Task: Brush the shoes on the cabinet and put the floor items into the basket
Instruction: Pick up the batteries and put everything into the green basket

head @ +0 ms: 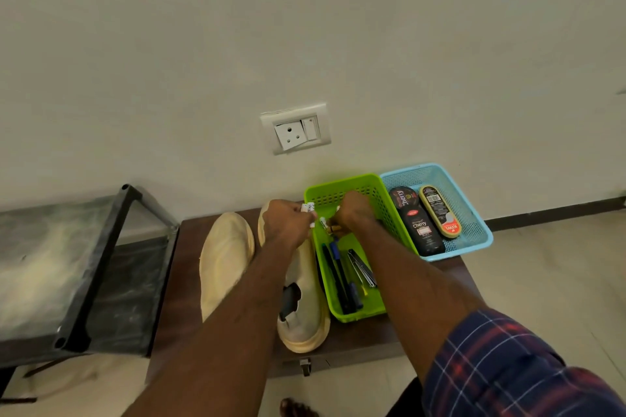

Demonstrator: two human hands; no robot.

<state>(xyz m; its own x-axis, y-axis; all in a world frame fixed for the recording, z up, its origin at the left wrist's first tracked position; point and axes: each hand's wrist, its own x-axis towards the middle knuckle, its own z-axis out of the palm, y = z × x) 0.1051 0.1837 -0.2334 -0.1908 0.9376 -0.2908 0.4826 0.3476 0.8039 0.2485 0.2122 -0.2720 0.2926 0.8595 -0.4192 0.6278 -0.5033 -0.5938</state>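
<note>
Hands [286, 221] [352, 211] fisted on batteries [327, 225], over green basket [355, 310]

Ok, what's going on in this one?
A person stands at a low brown cabinet against the wall. Both hands are over the green basket: the left hand and right hand each pinch small items, apparently batteries or similar. Pens and a metal tool already lie in that basket. Two cream shoes sit beside it, and a blue basket holds shoe polish containers.
</note>
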